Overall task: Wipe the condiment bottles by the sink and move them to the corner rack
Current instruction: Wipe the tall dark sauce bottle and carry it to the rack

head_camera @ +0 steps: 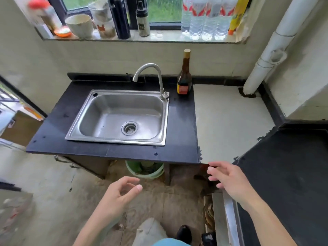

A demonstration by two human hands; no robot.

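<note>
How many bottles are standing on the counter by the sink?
1: a dark brown bottle upright at the back of the counter, right of the faucet. Others stand on the windowsill above.

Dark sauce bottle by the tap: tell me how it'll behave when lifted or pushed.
The dark sauce bottle stands tall with a slim neck, so a push up high would probably tip it. It looks like glass and is dark almost to the neck, so it is likely heavy and breakable.
</note>
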